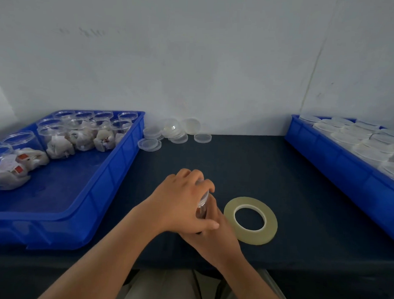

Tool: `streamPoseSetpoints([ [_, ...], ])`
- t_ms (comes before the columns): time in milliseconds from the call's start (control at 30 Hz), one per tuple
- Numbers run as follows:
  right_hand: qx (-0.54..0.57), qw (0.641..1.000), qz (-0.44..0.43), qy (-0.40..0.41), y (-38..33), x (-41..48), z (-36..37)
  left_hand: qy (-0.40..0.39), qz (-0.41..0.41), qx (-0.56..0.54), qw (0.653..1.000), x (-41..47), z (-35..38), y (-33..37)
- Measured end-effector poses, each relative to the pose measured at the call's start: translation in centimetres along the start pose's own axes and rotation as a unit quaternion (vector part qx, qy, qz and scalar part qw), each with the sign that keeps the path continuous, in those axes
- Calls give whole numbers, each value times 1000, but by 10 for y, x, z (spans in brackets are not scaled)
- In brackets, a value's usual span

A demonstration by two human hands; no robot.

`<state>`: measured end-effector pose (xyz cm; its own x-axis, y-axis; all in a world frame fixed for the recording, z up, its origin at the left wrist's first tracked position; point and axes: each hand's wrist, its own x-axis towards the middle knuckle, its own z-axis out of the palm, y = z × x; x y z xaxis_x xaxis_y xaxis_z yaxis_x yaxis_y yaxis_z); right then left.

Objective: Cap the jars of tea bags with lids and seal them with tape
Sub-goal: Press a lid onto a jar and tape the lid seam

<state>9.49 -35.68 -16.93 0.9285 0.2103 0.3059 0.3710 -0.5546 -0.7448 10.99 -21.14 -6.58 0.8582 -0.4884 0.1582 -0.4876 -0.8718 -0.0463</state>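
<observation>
A clear jar [202,206] stands on the dark table near its front edge, almost wholly hidden by my hands. My left hand [182,200] is cupped over its top, fingers wrapped around the lid. My right hand [212,233] grips the jar's lower part from the right, under the left hand. A flat roll of clear yellowish tape [250,220] lies on the table just right of my hands, touched by neither.
A blue tray [95,190] at the left holds several open jars of tea bags [79,133]. Loose clear lids [169,132] lie against the back wall. Another blue tray [340,160] at the right holds several capped jars [361,145].
</observation>
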Motion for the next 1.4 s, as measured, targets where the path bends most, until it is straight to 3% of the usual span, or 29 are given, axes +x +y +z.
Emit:
streamPoseSetpoints([
  [200,-12,1000,-8,17,-1,-1,0,37,59,-111,991,3,-4,-13],
  [333,-29,999,3,17,-1,-3,-3,6,91,-229,969,13,-12,-24],
  [433,-6,1000,0,15,-2,-3,-4,5,69,-261,963,13,-10,-29],
  [600,-4,1000,-7,13,-4,-2,-5,50,-62,-123,989,0,-10,-31],
  [767,-3,1000,-2,4,1,-2,-3,-23,-24,-132,991,-8,-17,-16],
  [967,-86,996,-26,-6,4,0,2,89,-48,-26,995,2,4,24],
  [1100,-48,999,-7,17,5,-1,2,139,-12,-162,977,9,4,3],
  [1233,-30,999,-9,24,3,-4,0,85,32,-274,958,5,-1,-12],
  [1400,-32,999,-14,23,1,-2,1,63,-151,-93,982,-7,6,6],
])
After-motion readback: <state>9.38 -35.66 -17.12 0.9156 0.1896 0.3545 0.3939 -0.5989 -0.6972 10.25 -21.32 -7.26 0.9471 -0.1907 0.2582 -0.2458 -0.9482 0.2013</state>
